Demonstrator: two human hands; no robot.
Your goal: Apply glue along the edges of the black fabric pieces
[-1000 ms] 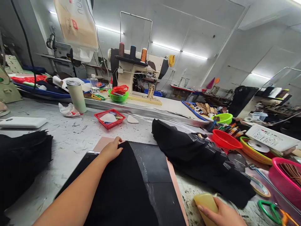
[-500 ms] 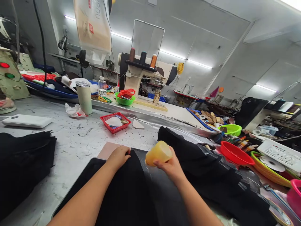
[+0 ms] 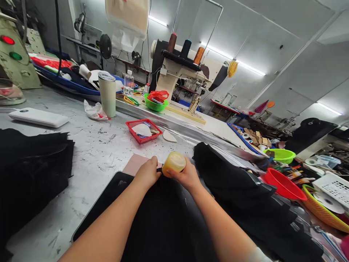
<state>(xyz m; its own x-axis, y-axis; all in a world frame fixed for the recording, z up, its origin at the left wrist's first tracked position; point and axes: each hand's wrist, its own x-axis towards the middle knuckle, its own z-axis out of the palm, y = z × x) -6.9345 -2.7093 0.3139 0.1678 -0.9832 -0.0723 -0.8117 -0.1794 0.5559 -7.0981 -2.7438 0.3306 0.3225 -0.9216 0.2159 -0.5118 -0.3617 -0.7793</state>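
My right hand (image 3: pixel 188 176) grips a yellow translucent bottle (image 3: pixel 174 162), its base tilted up toward me and its tip hidden behind my fingers. The bottle is over the far end of a black fabric piece (image 3: pixel 163 218). Just left of it, my left hand (image 3: pixel 148 171) is closed on the far edge of that fabric, thumb and fingers pinching it. Under the fabric lies a dark flat board (image 3: pixel 109 200) with rounded corners. A pinkish sheet (image 3: pixel 133 163) shows beyond the board's far edge.
More black fabric is stacked at left (image 3: pixel 35 171) and piled at right (image 3: pixel 240 193). Ahead are a red basket (image 3: pixel 131 133), a tumbler (image 3: pixel 107 96) and a sewing machine (image 3: pixel 169 82). A white power bank (image 3: pixel 39 117) and a red bowl (image 3: pixel 283 185) sit at the sides.
The bottle in my right hand has moved left and away from me, close beside my left hand. My left hand keeps hold of the fabric edge. The camera view has tilted and shifted.
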